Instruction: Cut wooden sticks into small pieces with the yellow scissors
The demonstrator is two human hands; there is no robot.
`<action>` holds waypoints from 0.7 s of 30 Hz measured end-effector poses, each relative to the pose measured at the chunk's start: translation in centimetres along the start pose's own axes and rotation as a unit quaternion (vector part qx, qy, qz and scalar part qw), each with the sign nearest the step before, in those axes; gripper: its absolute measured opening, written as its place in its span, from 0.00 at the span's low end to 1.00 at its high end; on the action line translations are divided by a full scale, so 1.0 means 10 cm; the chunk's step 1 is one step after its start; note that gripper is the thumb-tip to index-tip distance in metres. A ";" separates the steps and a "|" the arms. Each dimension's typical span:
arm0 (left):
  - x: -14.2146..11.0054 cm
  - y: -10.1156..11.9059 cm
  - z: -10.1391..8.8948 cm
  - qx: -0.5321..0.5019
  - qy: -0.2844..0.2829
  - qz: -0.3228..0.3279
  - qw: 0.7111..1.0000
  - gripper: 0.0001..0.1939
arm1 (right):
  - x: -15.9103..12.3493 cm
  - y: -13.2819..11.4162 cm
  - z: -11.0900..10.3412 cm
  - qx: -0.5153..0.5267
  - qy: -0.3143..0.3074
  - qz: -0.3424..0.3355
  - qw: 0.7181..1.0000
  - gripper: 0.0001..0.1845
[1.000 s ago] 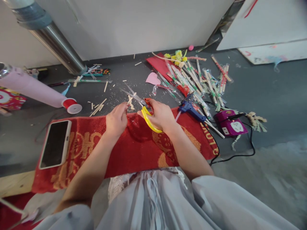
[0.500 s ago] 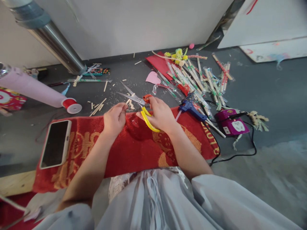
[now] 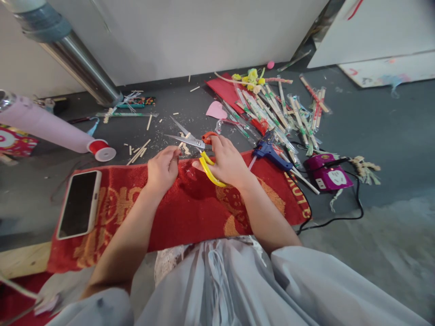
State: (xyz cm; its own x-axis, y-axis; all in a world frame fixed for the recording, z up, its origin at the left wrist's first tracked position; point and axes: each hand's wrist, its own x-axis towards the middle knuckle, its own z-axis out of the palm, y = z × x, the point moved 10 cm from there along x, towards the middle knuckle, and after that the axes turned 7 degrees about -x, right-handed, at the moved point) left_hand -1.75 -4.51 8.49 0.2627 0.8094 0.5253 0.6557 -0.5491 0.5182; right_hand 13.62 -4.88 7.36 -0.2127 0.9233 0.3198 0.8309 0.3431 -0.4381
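My right hand (image 3: 231, 163) grips scissors (image 3: 215, 177) with one orange and one yellow handle. Their metal blades are parted and point left. A short pale wooden stick (image 3: 183, 141) rises from the pinched fingers of my left hand (image 3: 163, 168) and reaches the open blades; whether they touch it I cannot make out. Cut stick pieces (image 3: 138, 154) and fine crumbs lie beyond my left hand. Both hands are above the red towel (image 3: 190, 213) at the table's near edge.
A smartphone (image 3: 79, 203) lies on the towel's left. Nearby are a red ribbon spool (image 3: 103, 149) and a pink bottle (image 3: 47, 122). On the right are a blue glue gun (image 3: 272, 153), a purple power socket (image 3: 326, 174) with a black cord, and several wrapped chopsticks (image 3: 263, 111).
Almost nothing differs. The scissors and both hands keep their places, with the view shifted very slightly.
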 end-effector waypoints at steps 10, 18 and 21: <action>0.01 0.03 0.04 -0.032 -0.013 -0.012 0.999 0.12 | 0.00 0.01 0.03 -0.002 -0.006 0.004 1.000 0.37; 0.00 -0.02 0.08 -0.024 -0.039 -0.028 0.999 0.13 | -0.02 0.00 0.06 0.018 -0.052 0.014 0.998 0.35; 0.00 -0.03 0.09 -0.041 -0.050 -0.040 0.997 0.14 | -0.02 0.00 0.06 0.022 -0.058 0.017 0.998 0.33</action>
State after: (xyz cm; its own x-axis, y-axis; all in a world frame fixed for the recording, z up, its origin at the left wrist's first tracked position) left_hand -1.29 -4.13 7.74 0.2837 0.8655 0.4129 0.6186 -0.4942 0.6108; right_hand 13.34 -4.94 6.77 -0.2442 0.9475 0.2063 0.8163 0.3157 -0.4838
